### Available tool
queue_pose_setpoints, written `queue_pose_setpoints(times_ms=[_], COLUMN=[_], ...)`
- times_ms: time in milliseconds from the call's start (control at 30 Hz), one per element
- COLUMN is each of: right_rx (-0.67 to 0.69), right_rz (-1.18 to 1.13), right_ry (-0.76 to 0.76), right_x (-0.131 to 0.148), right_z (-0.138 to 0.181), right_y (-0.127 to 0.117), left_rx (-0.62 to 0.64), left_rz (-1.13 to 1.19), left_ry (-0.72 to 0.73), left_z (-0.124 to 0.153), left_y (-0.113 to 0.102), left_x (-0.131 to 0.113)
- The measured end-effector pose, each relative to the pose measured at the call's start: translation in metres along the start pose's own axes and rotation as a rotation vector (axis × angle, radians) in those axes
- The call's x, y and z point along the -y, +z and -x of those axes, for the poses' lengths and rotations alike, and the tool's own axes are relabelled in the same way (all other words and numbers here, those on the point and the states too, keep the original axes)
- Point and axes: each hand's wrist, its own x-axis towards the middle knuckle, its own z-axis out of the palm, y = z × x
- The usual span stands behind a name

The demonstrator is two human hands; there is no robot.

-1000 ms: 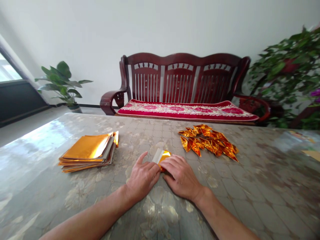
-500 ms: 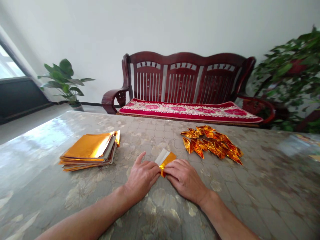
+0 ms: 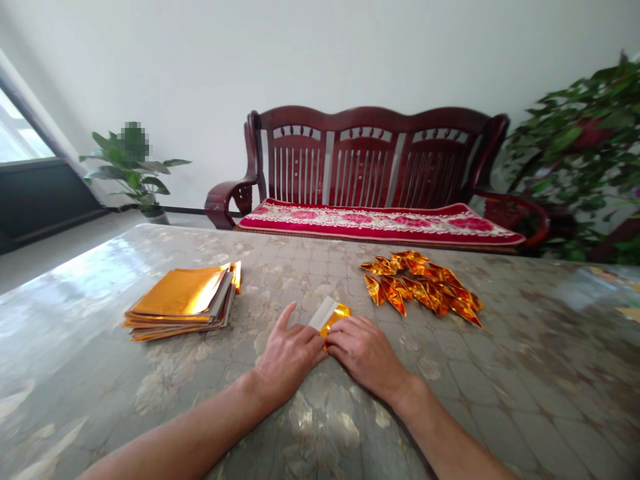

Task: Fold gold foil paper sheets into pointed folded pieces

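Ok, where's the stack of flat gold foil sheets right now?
The stack of gold sheets lies on the table, left of the left hand, opposite the pile of folded gold pieces.

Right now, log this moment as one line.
left hand and right hand pinch gold foil sheet | table | flat stack left | folded pile right

Bright, even daylight enters from the window (image 3: 20, 137) at the far left and lays a broad white glare across the left part of the glossy, flower-patterned grey counter (image 3: 75, 280). Shadows are soft and faint. The wide lens bends the frame edges, and the leafy green plant (image 3: 585, 153) on the right looks smeared. A small pixelated patch sits on the potted green plant (image 3: 134, 167) at left
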Motion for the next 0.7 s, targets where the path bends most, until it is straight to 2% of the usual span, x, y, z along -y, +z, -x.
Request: queue_pose_setpoints(times_ms=[133,400,533,700], right_rx=[-0.006,-0.013,-0.046,-0.052], right_rz=[0.002,0.167,0.191,0.182], right_ry=[-0.045,-0.074,-0.062,-0.014], right_x=[-0.0013,0.0070,0.0072,0.0070], right_z=[0.0005,-0.0010,-0.0012,-0.0018], right_y=[-0.0011,0.0029,0.0054,0.0068], left_rx=[-0.012,0.058,0.072,0.047], left_rz=[-0.001,0.066,0.105,0.043], left_ry=[0.017,-0.026,-0.029,-0.018], left_z=[0.0002,0.0000,-0.0010,-0.0016], left_y=[0.0012,-0.0037,-0.0051,-0.0020], left_x=[0.0018,0.0042,0.0054,0.0054])
